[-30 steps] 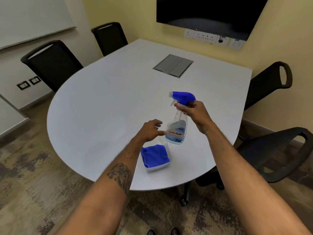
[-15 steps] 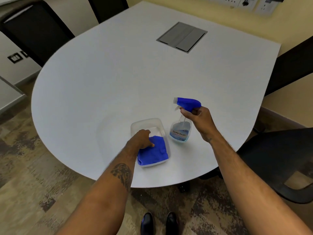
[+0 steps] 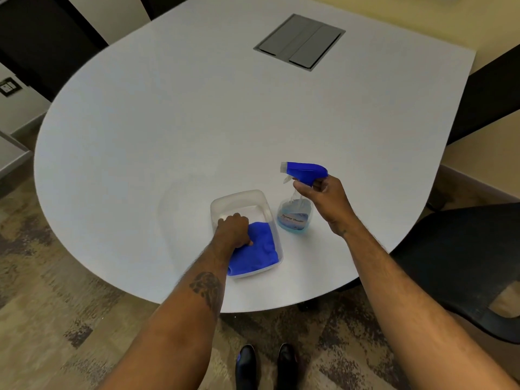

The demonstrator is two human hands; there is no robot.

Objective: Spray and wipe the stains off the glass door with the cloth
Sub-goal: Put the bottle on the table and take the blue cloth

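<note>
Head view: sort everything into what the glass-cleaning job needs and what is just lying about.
For the job:
cloth, gripped by the left hand
bottle, held at its neck by the right hand

Lying about:
tub holding the cloth
table
hatch
chairs
shoes
socket

Close to the near edge of the table you have the container, with the cloth in its near half. The spray bottle stands just right of it. The hatch lies far behind them, and a chair sits off to your right.
</note>
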